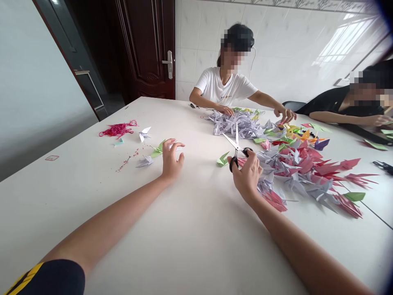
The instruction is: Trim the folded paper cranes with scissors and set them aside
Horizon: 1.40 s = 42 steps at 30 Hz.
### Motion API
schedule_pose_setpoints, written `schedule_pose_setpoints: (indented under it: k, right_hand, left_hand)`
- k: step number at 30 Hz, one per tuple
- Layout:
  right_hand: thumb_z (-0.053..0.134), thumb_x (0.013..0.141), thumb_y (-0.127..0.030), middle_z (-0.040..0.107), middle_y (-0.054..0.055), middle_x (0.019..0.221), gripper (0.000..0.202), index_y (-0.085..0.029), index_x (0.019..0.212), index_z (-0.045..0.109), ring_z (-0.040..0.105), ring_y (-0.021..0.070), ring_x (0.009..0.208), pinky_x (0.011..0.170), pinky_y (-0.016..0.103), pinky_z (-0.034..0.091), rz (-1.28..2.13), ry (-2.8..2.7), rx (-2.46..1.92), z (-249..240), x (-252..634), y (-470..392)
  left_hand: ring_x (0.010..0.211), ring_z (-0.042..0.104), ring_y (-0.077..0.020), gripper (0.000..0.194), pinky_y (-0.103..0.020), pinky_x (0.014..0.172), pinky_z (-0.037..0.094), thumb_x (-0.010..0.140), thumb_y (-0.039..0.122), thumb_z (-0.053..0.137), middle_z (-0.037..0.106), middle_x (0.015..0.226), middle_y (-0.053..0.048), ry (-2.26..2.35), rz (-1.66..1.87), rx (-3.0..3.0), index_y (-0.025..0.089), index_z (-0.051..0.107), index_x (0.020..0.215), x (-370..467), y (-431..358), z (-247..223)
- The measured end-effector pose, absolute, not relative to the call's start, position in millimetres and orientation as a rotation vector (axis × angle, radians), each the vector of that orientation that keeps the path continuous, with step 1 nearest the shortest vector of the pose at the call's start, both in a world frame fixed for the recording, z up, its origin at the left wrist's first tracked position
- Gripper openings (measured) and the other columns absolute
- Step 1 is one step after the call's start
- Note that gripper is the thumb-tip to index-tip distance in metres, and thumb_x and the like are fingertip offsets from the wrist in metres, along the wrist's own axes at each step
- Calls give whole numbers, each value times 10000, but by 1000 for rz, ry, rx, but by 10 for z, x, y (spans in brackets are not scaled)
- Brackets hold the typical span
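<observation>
My right hand [248, 172] is closed on the black handles of a pair of scissors [236, 145], whose blades are spread and point away from me. Paper cranes in a large pink and lilac pile [301, 164] lie just right of that hand, and a green crane [222, 159] is beside the scissors. My left hand [172, 159] hovers over the table with fingers apart and curved. Beside it are a green crane [159, 150] and a lilac one [145, 161]; a pale paper piece behind its fingers is partly hidden.
Across the white table [190, 229], a person in a white shirt [225, 88] reaches into a lilac pile [239, 124]. Another in black [334, 104] sits right. Pink string [118, 129] and a white crane [145, 134] lie left, near red bits [124, 164].
</observation>
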State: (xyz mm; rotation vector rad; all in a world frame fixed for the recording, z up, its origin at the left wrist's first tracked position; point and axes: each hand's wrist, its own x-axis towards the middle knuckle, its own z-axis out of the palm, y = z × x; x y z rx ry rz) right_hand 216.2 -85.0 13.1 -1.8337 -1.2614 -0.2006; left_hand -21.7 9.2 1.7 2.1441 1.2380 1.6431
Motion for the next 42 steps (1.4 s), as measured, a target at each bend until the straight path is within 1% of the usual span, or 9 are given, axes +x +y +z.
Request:
schedule_pose_setpoints:
  k: [6, 11, 15, 20, 23, 28, 33, 38, 42]
  right_hand:
    - [444, 906, -516, 546, 183, 1354, 477, -193, 1257, 432, 354, 367, 1371, 1093, 638, 154, -226, -1300, -2067, 290, 2392, -810]
    - [427, 917, -555, 550, 182, 1368, 513, -179, 1264, 463, 320, 401, 1394, 1066, 627, 241, -39, -1314, -2304, 229, 2605, -745]
    - [456, 924, -479, 563, 179, 1354, 409, -188, 1209, 496, 308, 424, 1396, 1031, 651, 277, -22, -1370, -2415, 202, 2645, -741]
    - [447, 922, -458, 559, 176, 1316, 407, -194, 1232, 463, 527, 386, 1199, 974, 653, 328, 5, -1371, -2491, 229, 2633, -761]
    - [436, 916, -460, 581, 173, 1254, 412, -189, 1224, 473, 566, 366, 1121, 961, 634, 332, -70, -1379, -2470, 248, 2646, -763]
    - [456, 910, -484, 567, 185, 1297, 479, -178, 1277, 479, 461, 404, 1256, 1005, 650, 297, -260, -1352, -2400, 289, 2730, -752]
    - [450, 914, -426, 476, 237, 1401, 521, -133, 1345, 468, 276, 467, 1396, 1015, 665, 306, -229, -1240, -2447, 285, 2932, -741]
    - [503, 882, -454, 522, 238, 1346, 565, -147, 1354, 465, 494, 451, 1227, 959, 670, 355, -84, -1194, -2566, 253, 3097, -723]
    - [565, 840, -414, 569, 222, 1284, 548, -143, 1314, 511, 529, 433, 1175, 939, 628, 374, -129, -1218, -2570, 235, 3154, -709]
  left_hand:
    - [1282, 461, -254, 258, -451, 1085, 408, 799, 99, 526, 464, 1254, -110, 1262, 1616, 2127, 223, 632, 999, -251, 153, 1]
    - [1253, 484, -255, 242, -462, 1096, 395, 783, 101, 525, 480, 1229, -106, 1312, 1626, 2071, 219, 645, 958, -264, 168, -1]
    - [1252, 484, -255, 240, -458, 1090, 402, 785, 100, 523, 489, 1223, -105, 1299, 1615, 2089, 220, 655, 944, -250, 140, 13]
    - [1255, 482, -251, 231, -456, 1083, 412, 789, 98, 522, 495, 1202, -102, 1292, 1611, 2093, 222, 653, 933, -240, 121, 25]
    - [1260, 482, -250, 229, -449, 1066, 428, 795, 100, 516, 489, 1199, -103, 1264, 1610, 2106, 218, 655, 935, -237, 114, 23]
    - [1258, 488, -248, 224, -444, 1057, 435, 800, 105, 516, 483, 1202, -104, 1259, 1606, 2110, 212, 659, 936, -228, 115, 15]
    - [1253, 495, -249, 227, -445, 1068, 425, 788, 94, 523, 492, 1196, -98, 1283, 1607, 2102, 221, 655, 921, -226, 125, 19]
    - [1246, 501, -250, 229, -448, 1078, 413, 783, 98, 521, 498, 1183, -100, 1293, 1616, 2093, 223, 658, 917, -230, 125, 19]
    - [1241, 503, -252, 219, -457, 1091, 403, 786, 111, 519, 506, 1184, -98, 1308, 1618, 2082, 228, 656, 910, -229, 123, 19]
